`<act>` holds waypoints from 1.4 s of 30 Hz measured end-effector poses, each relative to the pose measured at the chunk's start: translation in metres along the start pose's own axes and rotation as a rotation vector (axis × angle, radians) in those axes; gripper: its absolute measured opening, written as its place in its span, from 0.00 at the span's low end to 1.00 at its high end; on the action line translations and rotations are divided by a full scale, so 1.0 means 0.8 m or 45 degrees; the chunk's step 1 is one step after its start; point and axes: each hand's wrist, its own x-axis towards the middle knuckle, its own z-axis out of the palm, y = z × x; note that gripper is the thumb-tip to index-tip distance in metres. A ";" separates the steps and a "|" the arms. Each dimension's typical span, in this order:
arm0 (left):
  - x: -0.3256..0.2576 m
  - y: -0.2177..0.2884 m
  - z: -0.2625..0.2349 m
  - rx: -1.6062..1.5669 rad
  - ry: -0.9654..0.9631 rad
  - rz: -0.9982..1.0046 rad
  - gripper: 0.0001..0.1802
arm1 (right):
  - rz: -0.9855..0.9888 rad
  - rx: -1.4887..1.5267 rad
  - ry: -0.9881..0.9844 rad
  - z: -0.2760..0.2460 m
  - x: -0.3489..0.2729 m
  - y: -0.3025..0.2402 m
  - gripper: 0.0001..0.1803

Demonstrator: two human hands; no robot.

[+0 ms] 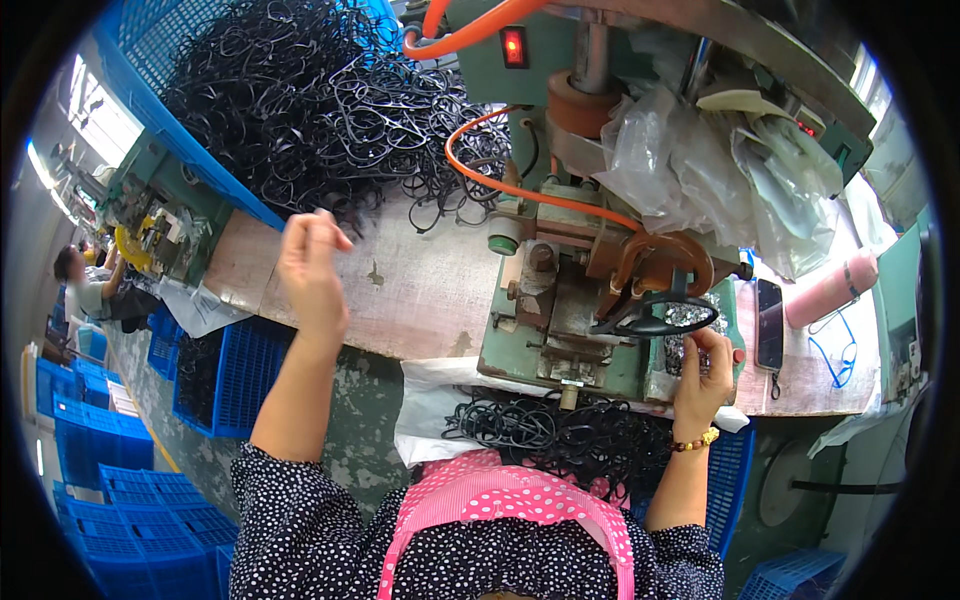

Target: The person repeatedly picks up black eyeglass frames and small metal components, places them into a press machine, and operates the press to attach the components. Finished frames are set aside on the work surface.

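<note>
My right hand (pixel 708 362) is at the right front of the press, its fingers closed on the edge of a black glasses-like frame (pixel 690 318) with an oval rim. The frame is tilted beside the press's metal fixture (pixel 580 310), and its left end overlaps the fixture; I cannot tell whether they touch. Raised over the bench on the left, my left hand (pixel 315 265) has loosely bent, slightly blurred fingers with no piece visible in them. It is nearest to a large heap of thin black looped pieces (pixel 300 100).
A blue crate (pixel 190 150) stands around the heap. More black pieces (pixel 560 430) lie on my lap, against the bench. Orange hoses (pixel 540 205) and plastic bags (pixel 690 170) hang about the press. A phone (pixel 769 325) and a pink bottle (pixel 835 288) are at the right.
</note>
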 end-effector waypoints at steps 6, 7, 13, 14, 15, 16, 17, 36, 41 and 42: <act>-0.093 -0.043 0.040 -0.002 -0.358 -0.544 0.09 | -0.150 -0.026 -0.038 -0.003 0.003 -0.001 0.10; -0.101 -0.054 0.041 0.031 -0.336 -0.569 0.09 | -0.170 -0.023 -0.047 -0.005 0.003 -0.002 0.10; -0.130 -0.085 0.026 0.484 -0.480 -0.389 0.11 | -0.026 0.090 -0.031 -0.010 0.004 -0.007 0.09; -0.133 -0.081 0.025 0.501 -0.495 -0.416 0.11 | -0.005 0.103 -0.023 -0.010 0.006 -0.009 0.09; -0.133 -0.074 0.026 0.518 -0.508 -0.446 0.12 | 0.048 0.196 -0.022 -0.010 0.008 -0.011 0.09; -0.131 -0.063 0.026 0.588 -0.517 -0.418 0.15 | 0.106 0.282 -0.024 -0.009 0.011 -0.015 0.09; -0.126 -0.048 0.027 0.491 -0.486 -0.408 0.15 | 0.162 0.369 -0.024 -0.008 0.014 -0.020 0.09; -0.063 0.123 0.132 -0.525 -0.426 -0.062 0.11 | 0.019 0.795 -0.234 0.054 0.021 -0.128 0.11; -0.064 0.123 0.131 -0.495 -0.452 -0.038 0.11 | 0.140 0.884 -0.262 0.058 0.016 -0.138 0.21; -0.064 0.123 0.131 -0.502 -0.448 -0.043 0.11 | 0.171 0.937 -0.264 0.059 0.016 -0.142 0.21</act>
